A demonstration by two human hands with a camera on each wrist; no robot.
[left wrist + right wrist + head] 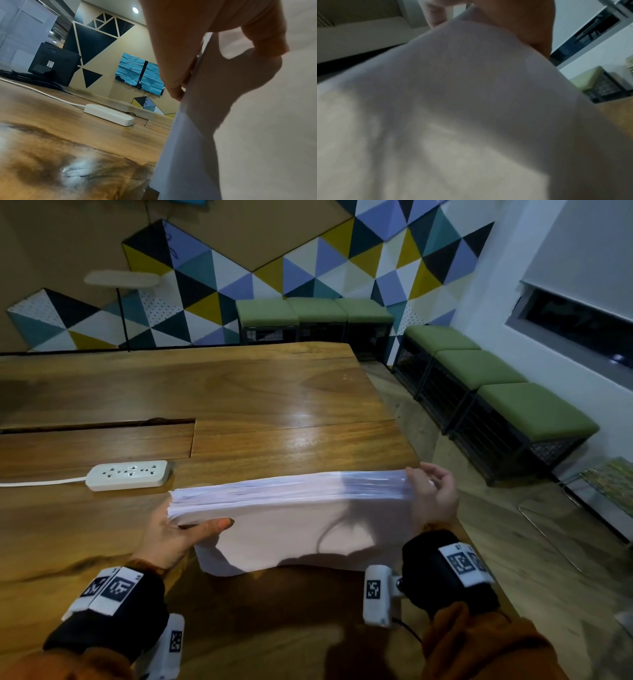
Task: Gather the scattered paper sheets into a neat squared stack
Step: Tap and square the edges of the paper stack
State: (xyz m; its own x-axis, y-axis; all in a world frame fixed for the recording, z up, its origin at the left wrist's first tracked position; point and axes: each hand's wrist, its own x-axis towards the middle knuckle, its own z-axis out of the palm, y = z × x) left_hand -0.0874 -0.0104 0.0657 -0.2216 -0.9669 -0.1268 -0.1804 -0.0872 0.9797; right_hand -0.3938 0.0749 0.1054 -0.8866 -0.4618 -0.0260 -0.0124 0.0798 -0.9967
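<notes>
Paper stack [291, 518] upright on table [239, 392], in both hands' grip.

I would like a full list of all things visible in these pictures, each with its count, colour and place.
stack of white paper sheets: one, white, stood on edge on the table's near right part, held at both ends
wooden table: one, brown, fills the foreground
white power strip: one, white with a white cable, on the table left of the stack
green cushioned stools: six, green tops on black wire frames, along the far and right walls
geometric wall panels: many, blue, yellow, white and black, far wall
dark monitor: one, black, far end of the table
blue paper-covered screen: one, on the wall
left hand: grips the stack's left end
right hand: grips the stack's right end
</notes>
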